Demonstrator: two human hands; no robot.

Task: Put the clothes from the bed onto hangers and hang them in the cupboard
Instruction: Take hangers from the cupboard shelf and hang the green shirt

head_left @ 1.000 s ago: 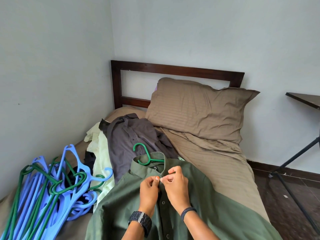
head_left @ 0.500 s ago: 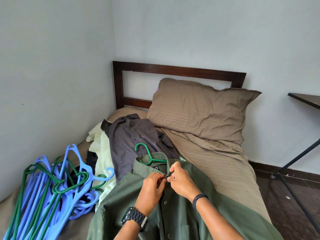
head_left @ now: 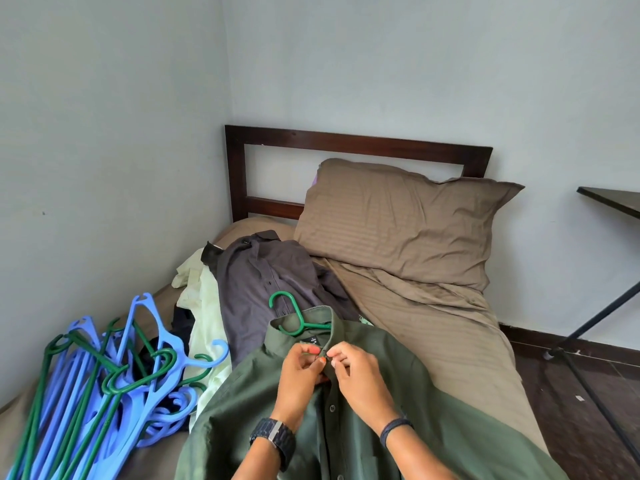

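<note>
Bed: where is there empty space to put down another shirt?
The bare patch is the brown striped sheet below the brown pillow, right of the olive green shirt. The left side is crowded: the pile of blue and green plastic hangers, the pale yellow garment and the dark grey shirt.

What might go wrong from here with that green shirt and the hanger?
Both hands, left hand and right hand, pinch the green shirt at its top button; if it stays unfastened, the shirt may slide off the green hanger when lifted. The hanger's hook lies on the grey shirt and might snag it. The loose hanger pile beside looks tangled for later picks.
</note>
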